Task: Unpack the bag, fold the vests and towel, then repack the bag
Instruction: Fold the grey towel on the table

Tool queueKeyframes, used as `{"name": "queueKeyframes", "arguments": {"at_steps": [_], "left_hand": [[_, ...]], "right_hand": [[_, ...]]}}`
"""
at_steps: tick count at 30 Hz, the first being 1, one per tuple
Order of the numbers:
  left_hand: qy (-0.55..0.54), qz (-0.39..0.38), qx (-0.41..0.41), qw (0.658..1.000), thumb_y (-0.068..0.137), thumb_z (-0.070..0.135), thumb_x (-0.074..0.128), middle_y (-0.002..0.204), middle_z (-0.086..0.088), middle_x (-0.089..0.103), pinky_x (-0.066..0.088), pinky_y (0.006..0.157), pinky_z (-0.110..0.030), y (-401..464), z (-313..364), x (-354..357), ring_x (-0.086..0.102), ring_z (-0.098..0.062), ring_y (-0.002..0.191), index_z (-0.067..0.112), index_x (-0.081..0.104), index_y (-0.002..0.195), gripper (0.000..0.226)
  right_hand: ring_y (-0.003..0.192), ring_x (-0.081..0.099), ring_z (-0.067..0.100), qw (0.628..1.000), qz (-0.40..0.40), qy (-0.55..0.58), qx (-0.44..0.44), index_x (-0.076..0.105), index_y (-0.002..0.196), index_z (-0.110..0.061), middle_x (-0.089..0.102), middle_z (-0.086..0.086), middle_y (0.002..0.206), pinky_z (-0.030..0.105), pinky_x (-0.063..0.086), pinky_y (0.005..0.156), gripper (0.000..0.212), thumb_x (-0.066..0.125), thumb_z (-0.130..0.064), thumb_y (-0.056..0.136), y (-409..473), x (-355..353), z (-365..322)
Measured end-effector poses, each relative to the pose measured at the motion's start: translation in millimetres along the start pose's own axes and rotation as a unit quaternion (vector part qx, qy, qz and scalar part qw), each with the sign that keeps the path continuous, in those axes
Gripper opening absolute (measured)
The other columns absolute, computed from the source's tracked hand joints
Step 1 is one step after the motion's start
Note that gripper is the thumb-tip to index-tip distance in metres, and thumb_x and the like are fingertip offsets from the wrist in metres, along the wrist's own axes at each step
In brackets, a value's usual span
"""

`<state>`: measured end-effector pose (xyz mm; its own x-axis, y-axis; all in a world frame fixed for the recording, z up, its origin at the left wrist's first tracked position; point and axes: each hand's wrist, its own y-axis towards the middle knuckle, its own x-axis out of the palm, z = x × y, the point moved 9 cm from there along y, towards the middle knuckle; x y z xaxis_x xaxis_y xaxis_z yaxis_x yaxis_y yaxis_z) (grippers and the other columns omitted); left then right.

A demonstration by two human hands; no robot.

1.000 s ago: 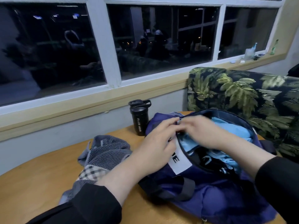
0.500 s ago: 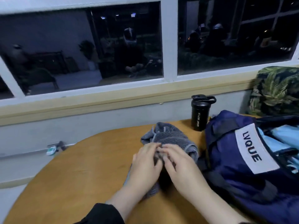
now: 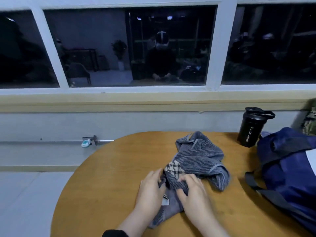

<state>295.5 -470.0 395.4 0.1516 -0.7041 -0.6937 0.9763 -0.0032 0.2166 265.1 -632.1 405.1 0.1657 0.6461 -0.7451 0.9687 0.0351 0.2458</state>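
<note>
We have both hands down on the grey striped towel [image 3: 200,159], which lies bunched and rumpled on the round wooden table [image 3: 111,177], roughly in the middle of it and well to the left of the bag. Our left hand [image 3: 150,190] sits at the towel's near left edge, fingers curled in and nipping a fold of the cloth beside a small white tag that peeks out beneath. Our right hand [image 3: 193,192] lies just beside it, fingers bent over a ridge of the striped fabric and gripping it, knuckles up. Between the two hands a checked patch of the towel shows, turned face up. The far part of the towel is heaped in loose folds, one corner standing up toward the wall. Over on the right, the navy bag [image 3: 287,170] rests on the table's edge, its dark strap trailing across the wood, a corner of a white label just showing at the frame's edge; whether its mouth is open we cannot tell from here. Behind it stands a black sport bottle [image 3: 251,129], upright, close to the bag. A dark window [image 3: 130,47] runs along the wall beyond.
</note>
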Motion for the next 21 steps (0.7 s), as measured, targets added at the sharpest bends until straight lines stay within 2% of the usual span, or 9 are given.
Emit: {"name": "queueKeyframes", "arguments": {"at_steps": [2,4,6,8,10,13,15,18,21], "left_hand": [[-0.036,0.032,0.006,0.999,0.099,0.021,0.062,0.091,0.008,0.056,0.045,0.086,-0.030,-7.1,-6.1,-20.3,0.057,-0.010,0.090,0.022,0.074,0.103,0.012],[-0.078,0.054,0.002,0.996,0.101,0.021,0.059,0.090,0.008,0.058,0.043,0.082,-0.025,-14.2,-15.1,-36.9,0.056,-0.003,0.088,0.023,0.069,0.085,0.019],[-0.090,0.045,-0.007,0.995,0.096,0.022,0.067,0.096,0.012,0.062,0.045,0.085,-0.025,-20.6,-22.6,-45.1,0.057,0.000,0.093,0.030,0.065,0.090,0.010],[-0.111,0.010,-0.030,0.993,0.088,0.018,0.074,0.107,0.016,0.067,0.049,0.092,-0.026,-27.2,-29.1,-46.5,0.061,0.000,0.100,0.037,0.060,0.106,0.029],[-0.136,-0.012,-0.056,0.989,0.086,0.006,0.068,0.108,0.014,0.071,0.053,0.092,-0.030,-30.7,-32.9,-49.4,0.067,-0.003,0.098,0.035,0.060,0.116,0.043],[-0.205,0.040,-0.124,0.970,0.086,-0.006,0.056,0.085,0.006,0.075,0.055,0.073,-0.035,-32.0,-47.4,-76.9,0.067,-0.012,0.075,0.023,0.067,0.101,0.034],[-0.225,0.098,-0.130,0.961,0.085,-0.007,0.054,0.077,0.001,0.073,0.051,0.066,-0.029,-29.4,-46.3,-110.4,0.063,-0.014,0.071,0.019,0.068,0.085,0.030],[-0.181,0.127,-0.066,0.973,0.084,-0.003,0.061,0.075,0.007,0.073,0.047,0.069,-0.020,-13.8,-16.0,-156.7,0.064,-0.009,0.075,0.019,0.069,0.081,0.024],[-0.100,0.131,-0.020,0.986,0.085,0.010,0.066,0.076,0.005,0.072,0.048,0.073,-0.029,7.0,16.4,-189.5,0.066,-0.014,0.080,0.019,0.069,0.079,0.011]], "right_hand": [[0.101,0.048,0.006,1.000,-0.001,0.024,-0.009,0.046,0.088,-0.037,0.050,-0.023,0.104,0.034,0.044,0.089,0.016,0.060,-0.033,0.083,-3.0,6.2,-13.8],[0.099,0.053,0.007,0.997,0.003,0.071,-0.003,0.045,0.080,-0.033,0.056,-0.019,0.101,0.032,0.044,0.088,0.026,0.070,-0.030,0.085,-3.9,11.9,-22.7],[0.088,0.056,0.008,0.993,0.008,0.120,0.013,0.043,0.076,-0.030,0.060,-0.011,0.089,0.033,0.044,0.083,0.032,0.072,-0.027,0.090,-2.8,15.4,-29.8],[0.067,0.049,0.008,0.990,-0.005,0.142,0.019,0.041,0.077,-0.029,0.055,-0.009,0.070,0.033,0.044,0.072,0.031,0.064,-0.029,0.097,-1.9,18.0,-42.9],[0.058,0.044,0.009,0.989,-0.019,0.147,0.015,0.039,0.077,-0.026,0.051,-0.008,0.063,0.032,0.040,0.064,0.032,0.058,-0.031,0.101,-1.9,17.0,-58.6],[0.056,0.038,0.010,0.989,-0.005,0.145,0.003,0.037,0.077,-0.025,0.043,-0.004,0.060,0.036,0.037,0.062,0.033,0.058,-0.030,0.100,-0.1,4.4,-77.1],[0.055,0.034,0.010,0.988,0.028,0.152,0.000,0.038,0.078,-0.026,0.041,-0.005,0.059,0.038,0.036,0.060,0.030,0.062,-0.024,0.096,4.0,-14.1,-87.2],[0.056,0.041,0.009,0.985,0.084,0.151,-0.008,0.041,0.086,-0.030,0.050,-0.010,0.061,0.032,0.037,0.060,0.027,0.061,-0.013,0.094,15.5,-49.0,-101.5],[0.075,0.062,0.007,0.989,0.098,0.095,-0.052,0.049,0.096,-0.033,0.068,-0.009,0.079,0.031,0.046,0.069,0.019,0.067,-0.026,0.095,31.6,-79.8,-122.5]]}}
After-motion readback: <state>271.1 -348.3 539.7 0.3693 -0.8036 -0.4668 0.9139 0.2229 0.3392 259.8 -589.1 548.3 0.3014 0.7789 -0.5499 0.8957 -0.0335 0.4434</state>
